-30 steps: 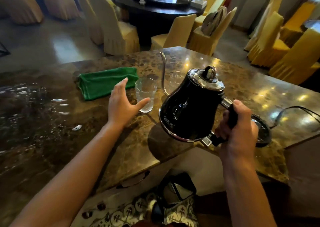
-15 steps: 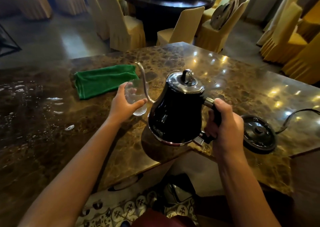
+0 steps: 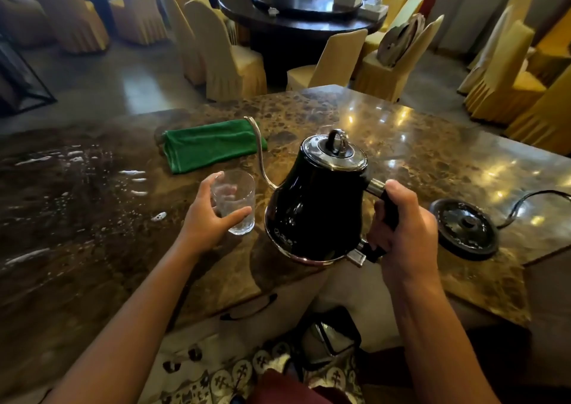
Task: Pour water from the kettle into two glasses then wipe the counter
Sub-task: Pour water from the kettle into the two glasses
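My right hand (image 3: 401,233) grips the handle of a black gooseneck kettle (image 3: 318,206) and holds it above the brown marble counter (image 3: 432,156). The thin spout (image 3: 259,150) curves up to the left, over the folded green cloth (image 3: 210,145). My left hand (image 3: 210,215) is wrapped around a clear empty glass (image 3: 239,199) standing on the counter just left of the kettle. A second glass is mostly hidden behind the kettle lid.
The kettle's round black base (image 3: 463,227) with its cord sits at the right near the counter edge. Water drops and streaks (image 3: 92,181) cover the counter's left part. Yellow-covered chairs (image 3: 234,64) and a dark round table (image 3: 296,17) stand beyond.
My left hand has closed around the glass, which it was only reaching for a second ago. The kettle has moved left off its base, toward the glass.
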Motion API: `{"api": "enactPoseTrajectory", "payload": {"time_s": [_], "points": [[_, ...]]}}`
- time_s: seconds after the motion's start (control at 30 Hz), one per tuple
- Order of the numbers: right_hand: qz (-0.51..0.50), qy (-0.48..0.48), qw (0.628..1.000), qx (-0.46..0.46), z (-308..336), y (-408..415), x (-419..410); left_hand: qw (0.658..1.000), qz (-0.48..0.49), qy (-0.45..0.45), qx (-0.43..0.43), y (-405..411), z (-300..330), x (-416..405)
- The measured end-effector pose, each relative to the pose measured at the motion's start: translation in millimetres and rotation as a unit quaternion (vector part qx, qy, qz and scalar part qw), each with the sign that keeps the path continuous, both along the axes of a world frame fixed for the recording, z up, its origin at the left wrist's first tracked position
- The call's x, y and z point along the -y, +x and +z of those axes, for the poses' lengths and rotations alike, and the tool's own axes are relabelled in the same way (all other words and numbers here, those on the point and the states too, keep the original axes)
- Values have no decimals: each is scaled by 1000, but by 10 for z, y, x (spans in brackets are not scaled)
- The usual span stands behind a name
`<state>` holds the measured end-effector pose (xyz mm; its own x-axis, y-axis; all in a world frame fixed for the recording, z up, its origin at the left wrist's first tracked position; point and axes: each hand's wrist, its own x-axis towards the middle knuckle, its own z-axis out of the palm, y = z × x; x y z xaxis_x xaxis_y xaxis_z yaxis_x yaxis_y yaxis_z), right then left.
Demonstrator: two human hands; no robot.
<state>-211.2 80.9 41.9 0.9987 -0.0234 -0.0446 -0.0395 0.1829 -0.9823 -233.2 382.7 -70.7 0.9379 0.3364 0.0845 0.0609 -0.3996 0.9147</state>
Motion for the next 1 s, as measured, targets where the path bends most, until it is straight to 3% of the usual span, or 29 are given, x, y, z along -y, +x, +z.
{"api": "enactPoseTrajectory", "payload": {"time_s": [0.47,1.0], "points": [[-68,-45,997,-10,-76,-686,-104,999,-38,-34,-18,-181,-43,-199],[36,-135,989,50,1,-443,94,998,-42,-23,-31,-151,-31,-199]]}}
